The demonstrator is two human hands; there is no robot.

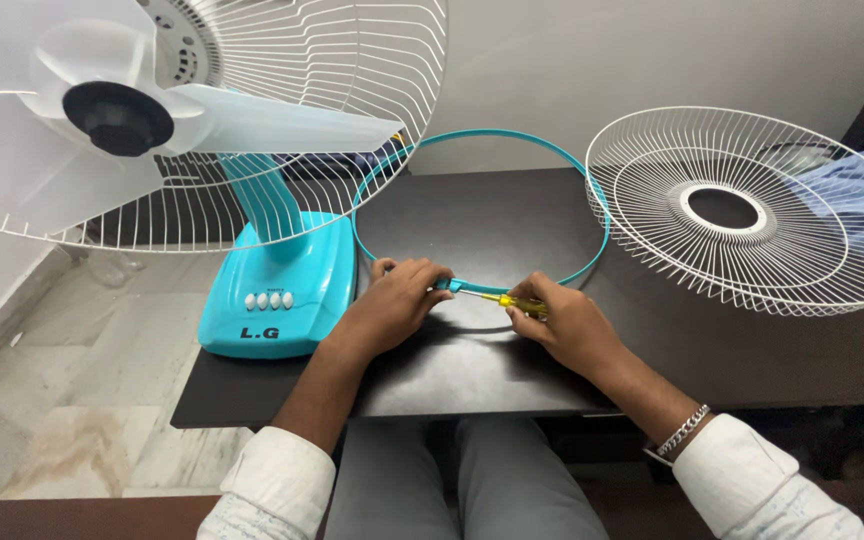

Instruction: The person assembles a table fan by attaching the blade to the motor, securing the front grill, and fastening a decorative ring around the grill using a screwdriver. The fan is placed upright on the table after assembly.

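Your left hand (397, 300) pinches the teal ring's (592, 190) clamp; your right hand (567, 322) grips the yellow screwdriver (502, 299), its shaft pointing leftward into that clamp.

Right hand (567, 322) drives screwdriver (497, 298) into teal ring (592, 190).

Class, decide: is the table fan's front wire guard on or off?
Off. The white wire front guard lies on the dark table, and the translucent blades are uncovered.

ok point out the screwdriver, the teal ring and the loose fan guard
screwdriver (500, 298): head view, on its yellow handle
teal ring (512, 137): head view, on its far arc
loose fan guard (652, 160): head view, on its white wire ribs
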